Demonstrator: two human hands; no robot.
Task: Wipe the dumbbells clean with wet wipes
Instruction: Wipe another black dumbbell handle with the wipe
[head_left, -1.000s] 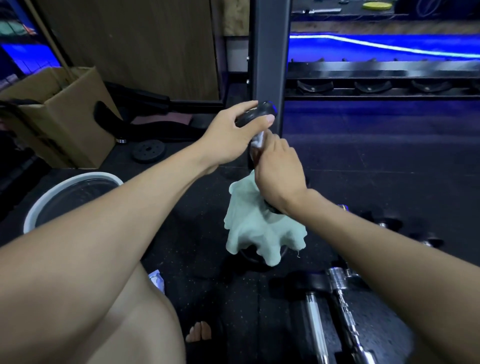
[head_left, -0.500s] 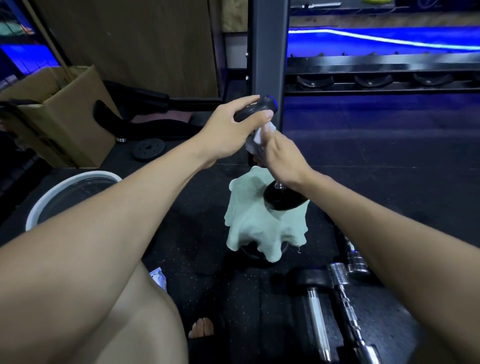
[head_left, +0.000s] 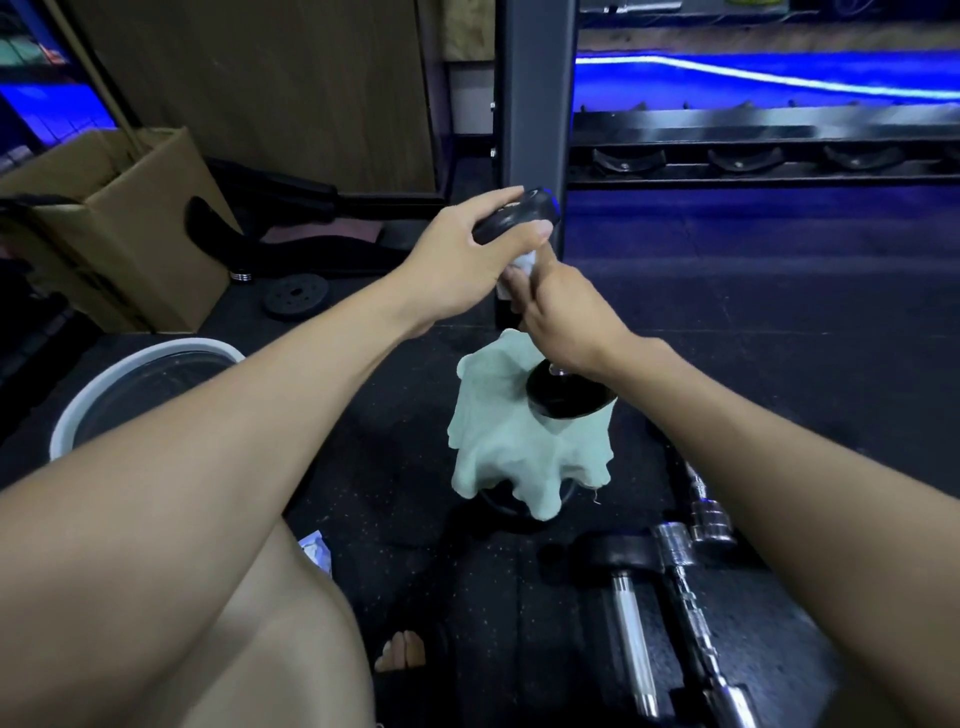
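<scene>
Dumbbell, upright on the cloth mid-floor: left hand curled over its top head, right hand closed round the handle with the wipe; risk, toppling onto the bars if the top grip slips.

Dumbbell on cloth (bucket left)

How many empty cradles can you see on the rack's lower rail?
3, in a row on the rail behind the right hand: left, middle and right. More may lie beyond the frame's right edge.
</scene>
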